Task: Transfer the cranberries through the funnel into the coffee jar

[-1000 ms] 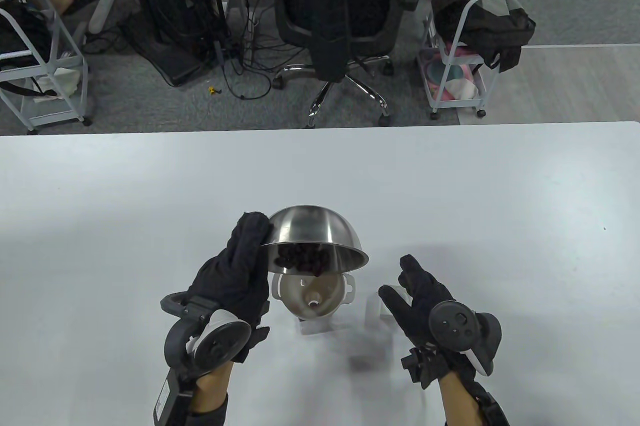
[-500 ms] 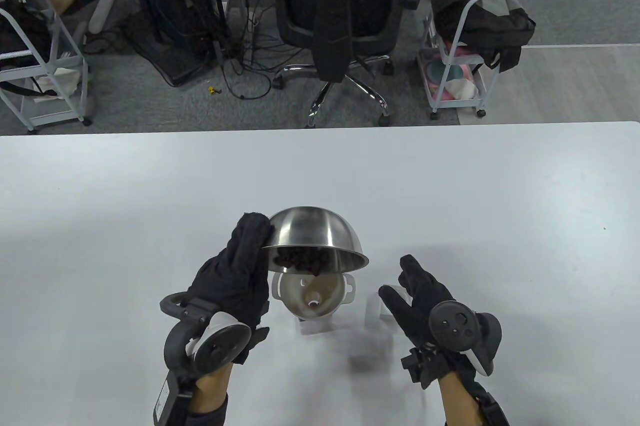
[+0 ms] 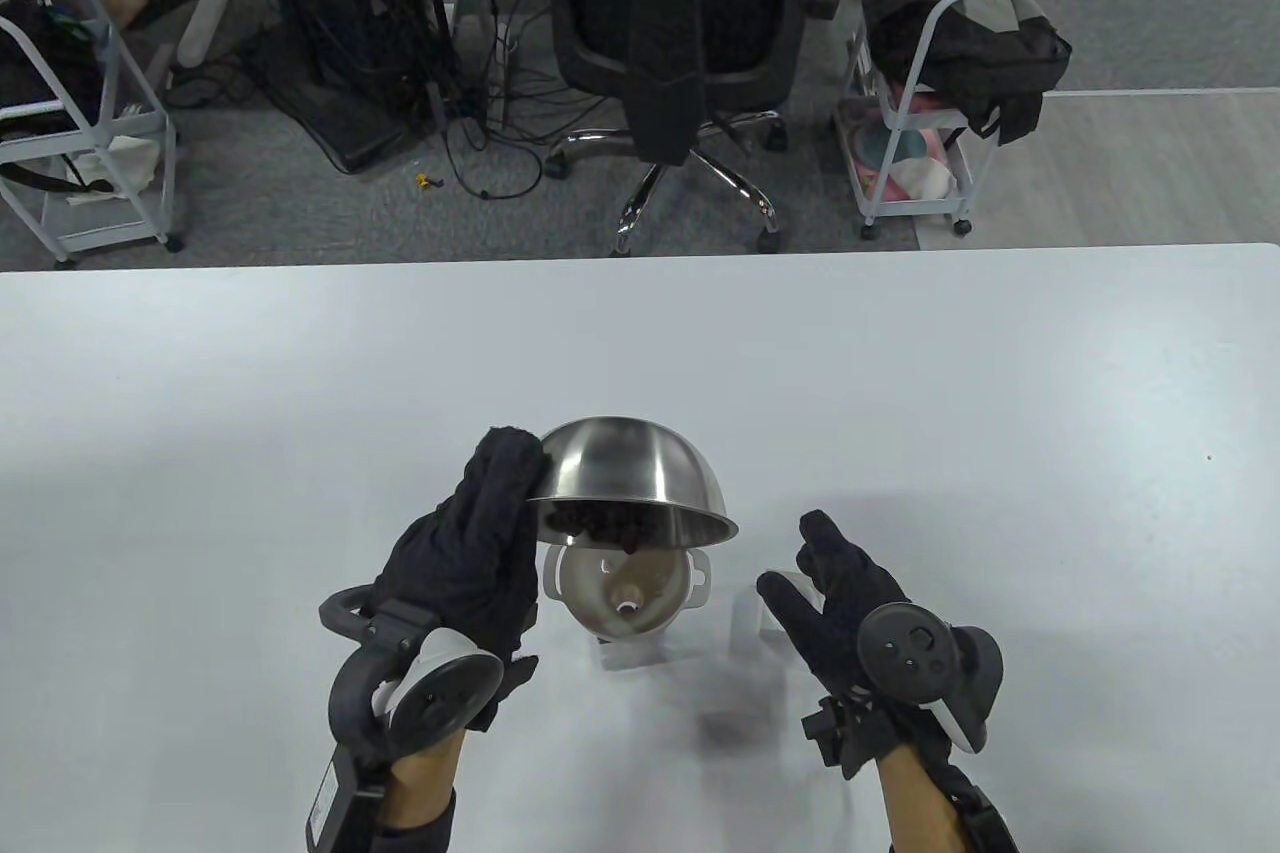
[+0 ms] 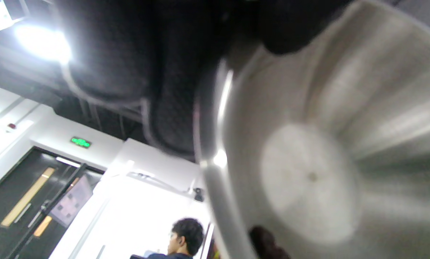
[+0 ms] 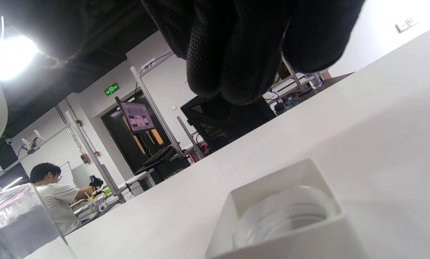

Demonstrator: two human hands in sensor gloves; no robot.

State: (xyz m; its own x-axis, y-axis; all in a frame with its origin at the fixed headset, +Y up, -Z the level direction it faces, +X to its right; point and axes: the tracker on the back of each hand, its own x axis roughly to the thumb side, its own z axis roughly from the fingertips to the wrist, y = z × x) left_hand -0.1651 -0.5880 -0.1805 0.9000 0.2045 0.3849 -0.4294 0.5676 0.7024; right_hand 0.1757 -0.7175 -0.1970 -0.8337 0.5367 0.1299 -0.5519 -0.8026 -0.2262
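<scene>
My left hand (image 3: 505, 478) grips the rim of a steel bowl (image 3: 630, 468) and holds it tipped steeply toward me over a white funnel (image 3: 625, 588). Dark cranberries (image 3: 600, 523) sit bunched at the bowl's lower lip, right above the funnel mouth. The funnel stands in a clear jar (image 3: 640, 655) that is mostly hidden beneath it. The left wrist view shows the bowl's inside (image 4: 326, 144) and one berry (image 4: 265, 244) at its bottom edge. My right hand (image 3: 795, 558) is open and empty to the right of the funnel, hovering over a white square lid (image 5: 283, 216).
The lid (image 3: 745, 618) lies on the white table (image 3: 900, 373) just right of the jar. In the right wrist view the jar (image 5: 17, 223) stands at the far left. Beyond the table's far edge are an office chair (image 3: 690, 43) and carts.
The bowl has tipped a little further toward me and fewer cranberries show at its lip. Both hands stay where they were.
</scene>
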